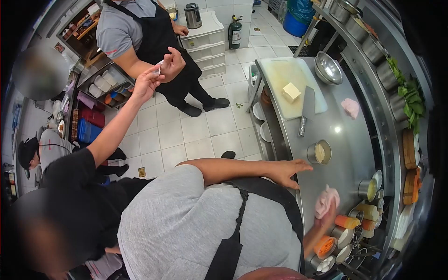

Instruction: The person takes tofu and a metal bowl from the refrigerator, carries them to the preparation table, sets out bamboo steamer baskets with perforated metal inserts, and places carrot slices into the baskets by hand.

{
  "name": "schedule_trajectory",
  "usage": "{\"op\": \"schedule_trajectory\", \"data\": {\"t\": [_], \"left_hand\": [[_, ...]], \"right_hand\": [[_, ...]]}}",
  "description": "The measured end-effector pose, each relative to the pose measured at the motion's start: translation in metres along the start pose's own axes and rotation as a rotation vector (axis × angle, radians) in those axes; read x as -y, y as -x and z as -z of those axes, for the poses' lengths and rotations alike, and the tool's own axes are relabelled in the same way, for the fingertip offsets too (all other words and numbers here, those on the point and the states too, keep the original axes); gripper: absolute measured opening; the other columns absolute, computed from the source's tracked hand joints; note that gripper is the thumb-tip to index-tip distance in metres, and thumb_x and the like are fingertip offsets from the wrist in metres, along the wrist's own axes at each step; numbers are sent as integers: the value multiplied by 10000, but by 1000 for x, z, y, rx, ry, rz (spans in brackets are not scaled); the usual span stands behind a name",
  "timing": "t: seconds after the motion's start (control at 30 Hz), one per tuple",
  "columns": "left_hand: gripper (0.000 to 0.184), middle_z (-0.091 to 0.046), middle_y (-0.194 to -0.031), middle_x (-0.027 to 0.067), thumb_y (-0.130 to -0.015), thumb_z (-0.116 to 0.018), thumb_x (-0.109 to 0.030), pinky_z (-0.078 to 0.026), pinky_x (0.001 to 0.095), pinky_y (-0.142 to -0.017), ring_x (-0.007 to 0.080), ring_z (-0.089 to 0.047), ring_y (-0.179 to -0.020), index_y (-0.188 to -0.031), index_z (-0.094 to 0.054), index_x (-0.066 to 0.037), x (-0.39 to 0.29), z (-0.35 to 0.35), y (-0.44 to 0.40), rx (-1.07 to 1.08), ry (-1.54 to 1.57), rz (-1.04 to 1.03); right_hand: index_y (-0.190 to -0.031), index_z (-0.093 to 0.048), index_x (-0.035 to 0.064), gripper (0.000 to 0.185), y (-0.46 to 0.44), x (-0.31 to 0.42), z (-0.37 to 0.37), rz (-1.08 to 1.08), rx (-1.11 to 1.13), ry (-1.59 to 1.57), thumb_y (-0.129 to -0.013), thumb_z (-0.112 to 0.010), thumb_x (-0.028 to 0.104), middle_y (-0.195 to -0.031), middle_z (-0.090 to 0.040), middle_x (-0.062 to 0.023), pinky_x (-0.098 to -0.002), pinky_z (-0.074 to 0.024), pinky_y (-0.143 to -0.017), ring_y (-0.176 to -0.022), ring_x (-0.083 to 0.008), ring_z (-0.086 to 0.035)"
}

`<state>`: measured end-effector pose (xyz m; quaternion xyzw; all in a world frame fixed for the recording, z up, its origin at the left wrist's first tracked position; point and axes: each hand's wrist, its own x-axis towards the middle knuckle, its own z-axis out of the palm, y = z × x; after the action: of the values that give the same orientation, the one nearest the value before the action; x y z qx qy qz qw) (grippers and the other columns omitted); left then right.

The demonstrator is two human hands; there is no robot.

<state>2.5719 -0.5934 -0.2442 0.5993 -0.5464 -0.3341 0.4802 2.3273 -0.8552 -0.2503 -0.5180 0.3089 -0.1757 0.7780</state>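
My left hand (288,172) reaches over the front edge of the steel table (322,179), fingers stretched out and holding nothing. Just beyond its fingertips stands a small round metal bowl (319,152) with something pale yellow inside. Lower down, my right hand (331,213) presses a pink cloth (327,199) against the tabletop; its fingers are partly hidden by the cloth. A knife (308,105) with a broad blade lies on the edge of the white cutting board (298,70), beside a pale yellow block (291,92). A second pink cloth (350,108) is crumpled farther back.
Metal bowls (328,68) are stacked at the table's far end. Containers of sauces and orange shreds (325,245) crowd near my right arm. A shelf with pots and green leaves (413,102) lines the back. Behind me, one co-worker's hand (148,81) meets another's hand (172,64).
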Motion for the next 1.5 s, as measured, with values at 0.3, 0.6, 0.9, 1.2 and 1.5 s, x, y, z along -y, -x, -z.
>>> {"op": "schedule_trajectory", "data": {"t": [0.3,0.6,0.9,1.2,1.5], "left_hand": [[587,-508,-1450,200,-942,-726,-297,-556,402,-936,324,-633,-1138,-1449,-558,-54,18,65,7,54,-15,-102],[517,-639,-1305,202,-953,-736,-347,-543,409,-970,323,-638,-1170,-1380,-630,-75,29,130,-5,382,-6,70],[494,-659,-1307,171,-960,-733,-370,-527,397,-967,269,-642,-1150,-1364,-656,-96,50,193,16,281,48,220],[394,-653,-1282,133,-1039,-664,-257,-521,325,-930,202,-647,-1072,-1381,-643,-62,82,206,25,304,144,377],[362,-686,-1182,79,-1047,-655,-261,-471,281,-910,146,-591,-1022,-1344,-677,-53,84,198,13,75,125,487]], "right_hand": [[-1323,-662,-24,714,1,-10,96,-176,-228,1522,-858,-764,509,-1341,-664,-260,-447,-473,-1082,-1262,-404,-624],[-1279,-702,-4,603,-42,-44,-62,-206,-92,1335,-911,-728,473,-1307,-694,-230,-420,-485,-1060,-1241,-387,-643],[-1254,-713,21,650,-67,-69,-115,-280,-36,1444,-897,-696,563,-1268,-695,-238,-461,-480,-1060,-1224,-413,-624],[-1287,-703,33,656,-74,-51,-119,-340,-195,1355,-875,-701,544,-1318,-677,-225,-456,-477,-1082,-1263,-395,-615],[-1368,-610,41,464,-61,1,21,-181,-406,-111,-1046,-611,376,-1331,-681,-152,-407,-569,-929,-1134,-318,-700]]}}
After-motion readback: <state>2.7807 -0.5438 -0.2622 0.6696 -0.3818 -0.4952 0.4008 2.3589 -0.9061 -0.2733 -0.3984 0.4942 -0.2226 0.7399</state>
